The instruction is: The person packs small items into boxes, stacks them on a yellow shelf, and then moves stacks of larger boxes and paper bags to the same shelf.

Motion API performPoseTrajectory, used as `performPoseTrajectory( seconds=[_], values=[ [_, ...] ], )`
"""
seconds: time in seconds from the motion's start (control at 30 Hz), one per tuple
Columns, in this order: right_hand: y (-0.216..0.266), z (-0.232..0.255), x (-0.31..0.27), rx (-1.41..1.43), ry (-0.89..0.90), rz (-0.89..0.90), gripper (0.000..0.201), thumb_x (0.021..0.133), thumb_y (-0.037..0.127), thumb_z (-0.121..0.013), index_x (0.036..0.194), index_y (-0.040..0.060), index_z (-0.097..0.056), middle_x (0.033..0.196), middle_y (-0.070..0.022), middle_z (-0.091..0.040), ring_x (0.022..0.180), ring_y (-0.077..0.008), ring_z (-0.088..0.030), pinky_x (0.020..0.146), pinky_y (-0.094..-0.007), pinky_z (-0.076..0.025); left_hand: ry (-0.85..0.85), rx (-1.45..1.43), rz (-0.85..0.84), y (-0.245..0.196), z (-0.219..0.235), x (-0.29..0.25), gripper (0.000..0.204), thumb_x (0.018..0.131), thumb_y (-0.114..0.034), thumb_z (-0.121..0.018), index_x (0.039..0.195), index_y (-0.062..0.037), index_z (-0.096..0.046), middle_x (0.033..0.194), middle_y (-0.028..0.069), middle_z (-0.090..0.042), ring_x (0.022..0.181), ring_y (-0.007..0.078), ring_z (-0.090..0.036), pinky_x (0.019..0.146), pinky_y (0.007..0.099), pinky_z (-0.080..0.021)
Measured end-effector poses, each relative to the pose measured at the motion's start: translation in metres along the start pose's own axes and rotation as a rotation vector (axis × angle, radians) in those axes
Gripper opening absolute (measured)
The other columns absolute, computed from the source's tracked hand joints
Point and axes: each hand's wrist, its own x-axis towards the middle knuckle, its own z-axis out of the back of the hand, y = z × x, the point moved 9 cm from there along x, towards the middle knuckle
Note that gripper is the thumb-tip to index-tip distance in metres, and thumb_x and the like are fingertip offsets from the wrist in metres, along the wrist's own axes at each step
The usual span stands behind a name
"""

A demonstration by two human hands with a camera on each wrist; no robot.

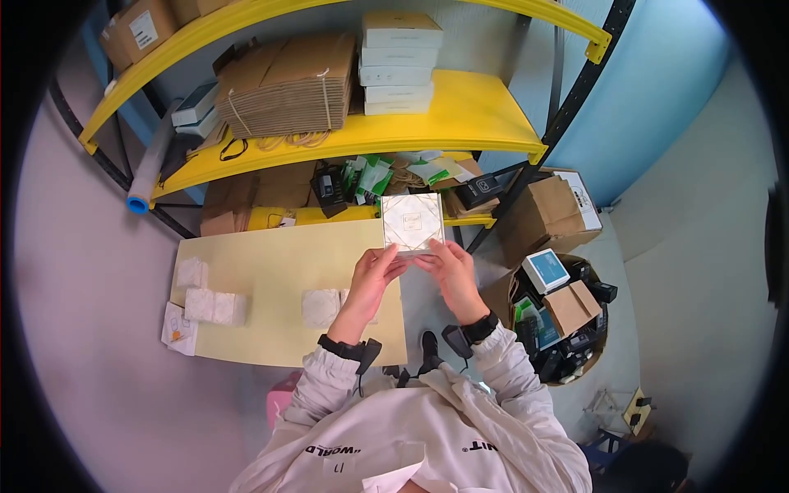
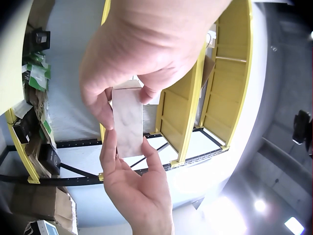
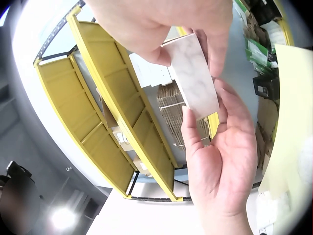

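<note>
A small square white box (image 1: 412,215) with gold lines and a framed label on its top is held up in front of the body, beyond the table's right edge. My left hand (image 1: 370,281) grips its near left corner, thumb on top and fingers beneath. On the near right corner my right hand (image 1: 450,275) pinches it the same way. The left wrist view shows the box's plain marbled side (image 2: 128,122) between both hands. In the right wrist view that marbled side (image 3: 194,73) appears tilted, with thumbs and fingers on opposite faces.
Several similar boxes (image 1: 199,304) sit at the left of the pale table (image 1: 271,263), and another marbled box (image 1: 320,308) lies near my left forearm. Yellow shelving (image 1: 477,107) with flattened cardboard (image 1: 283,90) stands behind. A full carton of electronics (image 1: 567,320) is at the right.
</note>
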Motion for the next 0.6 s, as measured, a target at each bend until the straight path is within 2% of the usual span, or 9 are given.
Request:
performPoseTrajectory(
  seconds=[0.07, 0.2, 0.27, 0.33, 0.4, 0.47, 0.6],
  values=[
    [0.020, 0.015, 0.012, -0.050, -0.041, 0.074, 0.030, 0.108, 0.018, -0.070, 0.124, -0.0061, -0.064, 0.117, -0.0145, -0.074, 0.103, -0.0227, -0.076, 0.097, -0.0379, -0.062, 0.065, 0.046, 0.014, 0.003, -0.016, 0.009, 0.030, 0.111, -0.029, -0.069, 0.120, -0.0012, -0.062, 0.119, 0.0168, -0.075, 0.112, 0.0268, -0.075, 0.105, 0.0396, -0.060],
    [0.066, 0.039, 0.040, -0.060, -0.034, 0.126, 0.028, 0.107, 0.016, -0.070, 0.123, -0.0065, -0.065, 0.116, -0.0148, -0.074, 0.097, -0.0229, -0.076, 0.093, -0.0371, -0.064, 0.083, 0.097, 0.020, 0.006, -0.046, 0.025, 0.033, 0.113, -0.032, -0.066, 0.124, -0.0011, -0.064, 0.119, 0.0167, -0.076, 0.111, 0.0260, -0.076, 0.103, 0.0386, -0.060],
    [0.099, 0.056, 0.057, -0.038, -0.078, 0.188, 0.034, 0.107, 0.014, -0.070, 0.133, -0.0052, -0.060, 0.120, -0.0165, -0.074, 0.096, -0.0256, -0.077, 0.090, -0.0385, -0.065, 0.043, 0.132, 0.035, 0.012, -0.049, 0.028, 0.033, 0.114, -0.032, -0.063, 0.128, -0.0021, -0.066, 0.119, 0.0157, -0.076, 0.110, 0.0254, -0.076, 0.101, 0.0376, -0.060],
    [0.138, 0.065, 0.068, -0.056, -0.121, 0.259, 0.045, 0.106, 0.012, -0.071, 0.145, -0.0023, -0.053, 0.124, -0.0195, -0.074, 0.098, -0.0289, -0.078, 0.089, -0.0398, -0.066, 0.015, 0.164, 0.030, 0.030, -0.034, 0.037, 0.033, 0.114, -0.031, -0.062, 0.129, -0.0023, -0.066, 0.119, 0.0154, -0.077, 0.109, 0.0251, -0.076, 0.100, 0.0371, -0.060],
    [0.169, 0.085, 0.093, -0.091, -0.142, 0.287, 0.047, 0.106, 0.012, -0.071, 0.146, -0.0024, -0.053, 0.124, -0.0199, -0.074, 0.098, -0.0293, -0.078, 0.088, -0.0396, -0.067, -0.013, 0.196, 0.025, 0.046, -0.017, 0.040, 0.032, 0.114, -0.030, -0.062, 0.129, -0.0025, -0.067, 0.119, 0.0152, -0.077, 0.108, 0.0247, -0.076, 0.099, 0.0366, -0.060],
    [0.200, 0.108, 0.121, -0.155, -0.167, 0.345, 0.049, 0.105, 0.012, -0.072, 0.147, -0.0028, -0.053, 0.124, -0.0213, -0.074, 0.097, -0.0299, -0.078, 0.087, -0.0392, -0.068, -0.117, 0.224, 0.049, 0.059, 0.003, 0.036, 0.030, 0.110, -0.028, -0.068, 0.127, -0.0036, -0.067, 0.119, 0.0137, -0.078, 0.105, 0.0226, -0.076, 0.096, 0.0350, -0.060],
    [0.242, 0.154, 0.177, -0.167, -0.215, 0.375, 0.049, 0.102, 0.014, -0.075, 0.143, -0.0053, -0.056, 0.121, -0.0224, -0.074, 0.093, -0.0303, -0.079, 0.082, -0.0393, -0.068, -0.236, 0.178, 0.051, 0.068, 0.027, 0.023, 0.027, 0.110, -0.026, -0.068, 0.124, -0.0039, -0.069, 0.118, 0.0128, -0.078, 0.103, 0.0214, -0.076, 0.095, 0.0346, -0.059]
  ],
)
